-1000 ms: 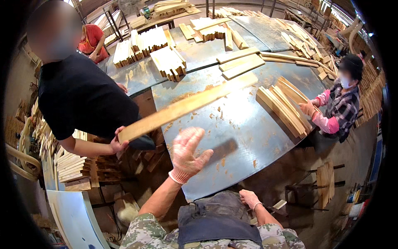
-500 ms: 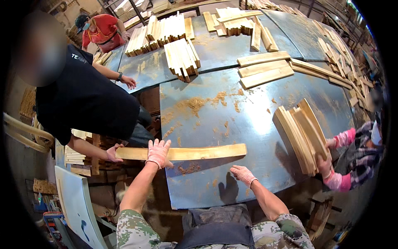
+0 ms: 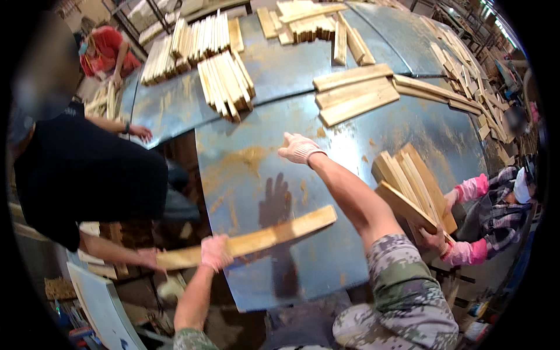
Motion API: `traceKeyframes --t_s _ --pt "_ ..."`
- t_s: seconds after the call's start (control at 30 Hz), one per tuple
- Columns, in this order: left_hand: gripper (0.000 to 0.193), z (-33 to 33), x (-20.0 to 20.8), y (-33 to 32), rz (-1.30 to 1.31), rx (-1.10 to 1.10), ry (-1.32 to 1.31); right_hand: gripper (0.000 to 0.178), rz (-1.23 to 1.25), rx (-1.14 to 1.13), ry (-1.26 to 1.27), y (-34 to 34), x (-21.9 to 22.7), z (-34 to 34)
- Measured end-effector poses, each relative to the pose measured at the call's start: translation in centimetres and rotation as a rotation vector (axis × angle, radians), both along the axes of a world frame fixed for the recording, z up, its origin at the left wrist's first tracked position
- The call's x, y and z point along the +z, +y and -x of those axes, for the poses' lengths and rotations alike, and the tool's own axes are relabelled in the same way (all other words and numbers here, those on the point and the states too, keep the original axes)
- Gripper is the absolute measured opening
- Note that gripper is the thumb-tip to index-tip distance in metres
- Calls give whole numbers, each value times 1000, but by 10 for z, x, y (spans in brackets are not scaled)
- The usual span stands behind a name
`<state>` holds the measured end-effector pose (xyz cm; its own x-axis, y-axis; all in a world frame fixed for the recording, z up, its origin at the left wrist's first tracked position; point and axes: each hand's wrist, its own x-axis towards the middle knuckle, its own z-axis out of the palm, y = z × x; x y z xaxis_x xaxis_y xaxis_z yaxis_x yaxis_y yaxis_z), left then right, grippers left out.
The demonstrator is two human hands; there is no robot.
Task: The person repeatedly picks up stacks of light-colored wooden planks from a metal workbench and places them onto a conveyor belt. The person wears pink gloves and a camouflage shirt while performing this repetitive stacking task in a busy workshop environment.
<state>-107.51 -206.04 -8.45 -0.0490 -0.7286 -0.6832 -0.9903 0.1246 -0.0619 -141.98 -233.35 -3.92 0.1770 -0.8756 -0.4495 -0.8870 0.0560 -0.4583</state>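
Note:
A long pale wooden board lies slantwise over the near left part of the blue-grey metal table. My left hand, in a light knit glove, is closed around the board near the table's left edge. A co-worker's hand holds the same board's left end. Higher up, my right hand, also gloved, reaches over the middle of the table with nothing in it. Its fingers look apart, as does their shadow on the metal. Three boards lie side by side beyond it.
At the right, a person in pink sleeves holds a bundle of boards over the table. Stacked strips stand at the far left, more wood at the back. Sawdust streaks the metal. A person in black stands close at the left.
My left hand has gone from lying flat on the board to gripping it, and the board slants more. My right hand has moved forward over the table. The right co-worker's bundle has spread apart.

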Motion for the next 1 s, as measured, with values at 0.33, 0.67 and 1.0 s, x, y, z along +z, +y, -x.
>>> traceKeyframes --t_s 0.33,0.67,1.0 --pt "82 4 -20 -76 160 285 38 56 -25 -17 -180 11 -40 45" --pt "85 32 -62 -261 295 245 3 64 -295 -271 -405 178 -179 145" --pt "85 66 -111 -364 275 215 56 58 -437 -480 -465 183 -177 149"
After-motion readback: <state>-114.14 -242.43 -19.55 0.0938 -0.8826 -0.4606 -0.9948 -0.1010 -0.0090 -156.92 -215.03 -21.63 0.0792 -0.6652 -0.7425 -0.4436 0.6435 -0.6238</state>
